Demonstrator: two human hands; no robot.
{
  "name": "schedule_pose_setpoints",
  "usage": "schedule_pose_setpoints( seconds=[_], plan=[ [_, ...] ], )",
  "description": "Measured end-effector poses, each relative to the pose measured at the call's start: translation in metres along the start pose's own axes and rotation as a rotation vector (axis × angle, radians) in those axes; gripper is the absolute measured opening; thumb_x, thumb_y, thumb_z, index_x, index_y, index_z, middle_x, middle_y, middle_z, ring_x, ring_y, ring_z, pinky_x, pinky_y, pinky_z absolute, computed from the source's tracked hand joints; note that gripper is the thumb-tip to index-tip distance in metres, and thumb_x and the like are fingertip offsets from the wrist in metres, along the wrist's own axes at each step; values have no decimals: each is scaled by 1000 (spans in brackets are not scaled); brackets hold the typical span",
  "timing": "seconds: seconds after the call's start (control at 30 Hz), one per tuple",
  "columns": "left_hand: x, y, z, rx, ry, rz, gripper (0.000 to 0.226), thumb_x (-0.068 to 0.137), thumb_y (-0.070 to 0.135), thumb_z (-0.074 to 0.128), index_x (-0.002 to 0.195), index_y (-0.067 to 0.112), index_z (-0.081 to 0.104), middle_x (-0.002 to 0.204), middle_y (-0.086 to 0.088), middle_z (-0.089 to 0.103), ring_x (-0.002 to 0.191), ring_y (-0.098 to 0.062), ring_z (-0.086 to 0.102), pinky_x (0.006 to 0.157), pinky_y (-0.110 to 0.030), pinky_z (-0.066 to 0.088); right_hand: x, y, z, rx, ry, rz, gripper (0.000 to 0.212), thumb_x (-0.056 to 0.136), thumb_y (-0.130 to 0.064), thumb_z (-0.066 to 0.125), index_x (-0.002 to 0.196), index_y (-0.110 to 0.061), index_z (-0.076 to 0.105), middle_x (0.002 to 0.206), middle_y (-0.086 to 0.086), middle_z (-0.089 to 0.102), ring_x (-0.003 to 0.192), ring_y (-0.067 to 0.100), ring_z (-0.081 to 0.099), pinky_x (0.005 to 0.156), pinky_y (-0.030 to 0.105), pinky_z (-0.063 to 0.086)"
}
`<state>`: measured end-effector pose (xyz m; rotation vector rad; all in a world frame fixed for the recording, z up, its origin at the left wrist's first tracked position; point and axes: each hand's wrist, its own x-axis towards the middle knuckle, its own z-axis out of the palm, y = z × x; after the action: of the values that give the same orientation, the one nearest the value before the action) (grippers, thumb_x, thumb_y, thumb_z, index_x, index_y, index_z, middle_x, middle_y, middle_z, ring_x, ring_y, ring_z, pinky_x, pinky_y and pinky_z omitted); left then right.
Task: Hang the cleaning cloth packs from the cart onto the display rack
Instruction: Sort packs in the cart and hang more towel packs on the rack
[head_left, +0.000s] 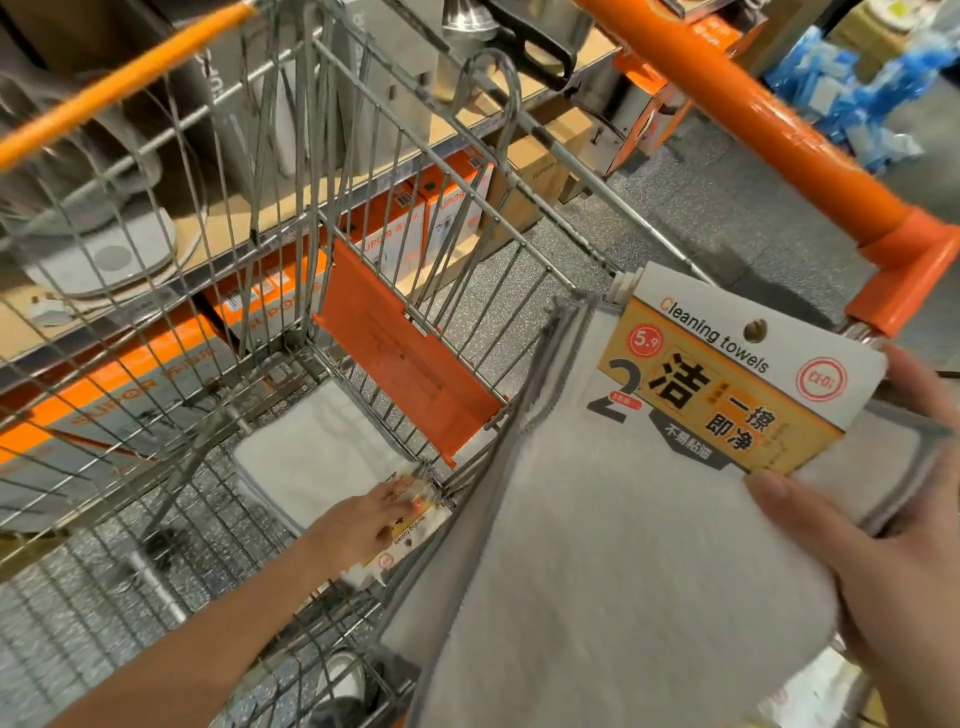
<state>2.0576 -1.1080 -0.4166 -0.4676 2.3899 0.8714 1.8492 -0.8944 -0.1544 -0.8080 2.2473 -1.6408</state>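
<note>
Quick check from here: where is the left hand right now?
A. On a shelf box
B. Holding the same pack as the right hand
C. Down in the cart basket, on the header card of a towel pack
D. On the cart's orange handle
C: the left hand reaches into the cart, fingers on the card of the pack lying there; the right hand holds another pack.
</note>
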Motion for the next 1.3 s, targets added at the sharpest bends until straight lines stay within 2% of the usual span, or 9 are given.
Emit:
schedule_pose_setpoints(
  seconds=[0.17, 0.27, 0.4, 0.63, 0.73, 0.87, 1.0, 1.2, 1.3],
  plan=[
    [-1, -1, -6, -45, 48, -79, 48, 98, 2, 40, 143, 17, 39, 148, -11, 38, 106, -26, 62, 89, -29, 50, 0, 6, -3, 27, -31, 10, 93, 58, -5, 77, 134, -43, 39, 125, -15, 59, 110, 10, 61, 78, 40, 55],
    [-15, 0, -20, -136, 177, -119, 35, 94, -4, 43, 122, 13, 52, 104, -10, 59, 68, -19, 53, 58, -16, 45, -1, 8, -4, 16, -44, 18, 93, 58, -9, 79, 134, -44, 38, 128, -15, 57, 113, 12, 59, 81, 41, 54],
    [-35, 1, -58, -240, 376, -157, 30, 91, -6, 44, 109, 13, 58, 70, 6, 44, 53, -8, 38, 44, -13, 29, -3, 0, 1, -14, 11, 53, 93, 58, -10, 75, 132, -51, 36, 133, -12, 50, 116, 11, 56, 89, 41, 49],
    [-94, 28, -134, -368, 623, -227, 28, 93, 1, 50, 114, 15, 62, 70, -3, 56, 50, -5, 40, 45, -16, 30, -11, -26, 19, -134, 54, -27, 100, 65, -3, 80, 120, -62, 21, 121, -41, 30, 105, -14, 42, 86, -6, 29],
    [-126, 45, -157, -450, 661, -211, 35, 90, 1, 54, 118, 21, 62, 100, -5, 66, 51, -10, 46, 46, -10, 34, -11, -34, 27, -141, 30, -16, 93, 72, 13, 70, 126, -46, 21, 118, -46, 34, 107, -17, 46, 88, -1, 32],
    [-172, 75, -194, -431, 738, -152, 37, 88, 4, 57, 110, 33, 61, 105, 10, 59, 53, -23, 53, 45, -13, 40, -7, -54, 41, -11, 19, 64, 93, 70, 16, 69, 125, -40, 20, 124, 2, 44, 101, 7, 53, 84, 4, 40],
    [-220, 106, -244, -393, 816, -166, 39, 87, 9, 60, 102, 45, 60, 98, 11, 49, 58, -18, 59, 41, -16, 44, -6, -81, 46, -8, 45, 23, 91, 69, 12, 72, 120, -47, 25, 135, 13, 38, 116, 26, 50, 101, 40, 43],
    [-270, 155, -285, -582, 854, -44, 36, 83, 9, 55, 91, 42, 65, 75, 16, 53, 49, -9, 53, 47, -22, 45, -6, -137, 56, 31, 44, -136, 70, 77, -1, 72, 115, -52, 41, 114, -15, 55, 94, -7, 60, 74, 8, 47],
    [-282, 184, -289, -698, 815, 51, 35, 86, 3, 54, 109, 29, 62, 90, 4, 62, 63, -17, 60, 58, -29, 50, -19, -173, 72, -171, 102, -237, 33, 88, -6, 62, 94, -38, 54, 104, -2, 65, 82, 6, 65, 66, 22, 52]
  ],
)
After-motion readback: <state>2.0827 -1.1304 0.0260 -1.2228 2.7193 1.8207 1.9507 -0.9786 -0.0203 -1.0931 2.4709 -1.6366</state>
